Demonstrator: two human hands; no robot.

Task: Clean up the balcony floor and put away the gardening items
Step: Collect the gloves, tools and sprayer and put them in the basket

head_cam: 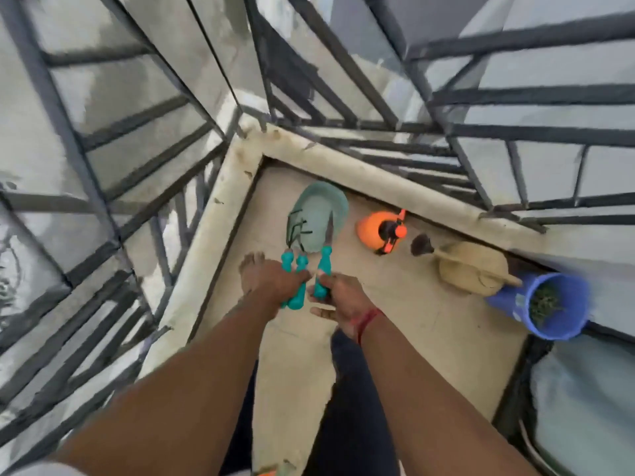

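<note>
fingers [297, 277] of left hand [271, 281] and right hand [340, 295] grip teal-handled garden tools [323, 266].

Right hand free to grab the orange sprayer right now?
Probably not yet: the right hand grips a teal-handled tool. The floor between it and the orange sprayer looks bare, so the path seems open once it lets go.

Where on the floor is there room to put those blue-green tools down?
The bare floor right of the right hand holding a teal tool, on this side of the watering can and blue bucket, is free. It is crowded along the far ledge, where the green pot, orange sprayer and watering can sit close together.
</note>
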